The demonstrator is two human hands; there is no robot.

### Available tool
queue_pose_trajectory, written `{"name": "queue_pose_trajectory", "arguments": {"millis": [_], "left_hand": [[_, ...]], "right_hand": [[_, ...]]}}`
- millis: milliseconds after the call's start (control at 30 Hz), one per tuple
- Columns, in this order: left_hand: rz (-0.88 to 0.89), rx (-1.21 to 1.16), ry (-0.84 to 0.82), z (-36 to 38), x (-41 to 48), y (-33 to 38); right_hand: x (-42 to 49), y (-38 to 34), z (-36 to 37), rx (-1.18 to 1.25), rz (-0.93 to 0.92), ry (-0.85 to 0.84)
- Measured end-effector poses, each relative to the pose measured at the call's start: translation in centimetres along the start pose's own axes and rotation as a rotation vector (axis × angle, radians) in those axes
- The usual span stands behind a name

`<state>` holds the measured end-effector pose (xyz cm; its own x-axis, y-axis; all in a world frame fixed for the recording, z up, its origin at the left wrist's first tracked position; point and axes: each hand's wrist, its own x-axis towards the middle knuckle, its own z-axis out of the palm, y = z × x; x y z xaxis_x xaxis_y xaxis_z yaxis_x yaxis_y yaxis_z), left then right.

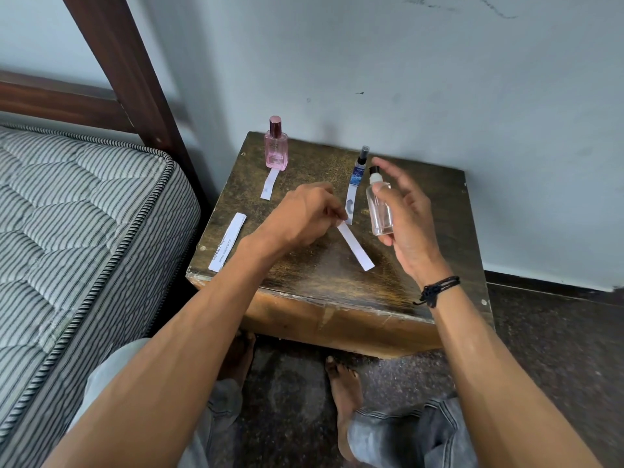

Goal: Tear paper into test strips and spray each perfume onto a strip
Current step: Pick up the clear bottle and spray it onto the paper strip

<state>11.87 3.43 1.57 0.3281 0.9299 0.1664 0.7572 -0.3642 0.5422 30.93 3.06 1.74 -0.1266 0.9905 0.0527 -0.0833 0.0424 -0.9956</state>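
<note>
My left hand point(307, 214) pinches the upper end of a white paper strip point(356, 246) that slants down to the right over the worn wooden table point(304, 271). My right hand point(405, 217) grips a clear spray bottle point(380, 206) upright beside the strip, with its index finger raised over the black nozzle. A pink perfume bottle point(276, 146) stands at the back left with a strip point(269, 185) lying in front of it. A slim blue bottle point(359, 168) stands at the back middle, and a stained strip point(350, 204) lies before it.
A wider printed piece of paper point(228, 243) lies near the table's left edge. A striped mattress point(77, 231) on a dark wooden bed frame point(135, 79) sits to the left. The wall runs close behind the table. My knees and bare feet point(344, 400) are below.
</note>
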Motion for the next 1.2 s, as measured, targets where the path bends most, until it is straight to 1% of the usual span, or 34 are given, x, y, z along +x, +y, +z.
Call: {"name": "queue_pose_trajectory", "arguments": {"millis": [233,300,467,600,733,867,933,967,1200], "left_hand": [[-0.01,-0.018,-0.014,-0.2,0.0,0.1],[-0.023,-0.028,-0.025,-0.2,0.0,0.1],[-0.054,-0.07,-0.02,-0.2,0.0,0.2],[-0.063,-0.081,-0.026,-0.1,0.0,0.1],[-0.064,-0.081,-0.039,0.1,0.1,0.0],[-0.101,-0.106,-0.047,0.2,0.2,0.0],[-0.117,-0.112,-0.037,0.1,0.2,-0.1],[-0.122,-0.118,-0.031,0.1,0.1,-0.2],[-0.149,-0.156,-0.003,-0.1,0.2,-0.3]], "right_hand": [[0.1,-0.2,0.4,-0.007,0.049,0.011],[0.2,0.0,0.2,0.018,0.074,-0.009],[0.8,0.2,-0.5,0.287,0.199,-0.103],[0.9,0.4,-0.9,0.424,0.267,-0.148],[1.0,0.5,-1.0,0.504,0.284,-0.18],[1.0,0.5,-1.0,0.509,0.297,-0.225],[1.1,0.4,-1.1,0.447,0.286,-0.238],[1.1,0.3,-1.2,0.374,0.268,-0.234],[0.4,0.9,-2.0,-0.513,0.004,-0.209]]}}
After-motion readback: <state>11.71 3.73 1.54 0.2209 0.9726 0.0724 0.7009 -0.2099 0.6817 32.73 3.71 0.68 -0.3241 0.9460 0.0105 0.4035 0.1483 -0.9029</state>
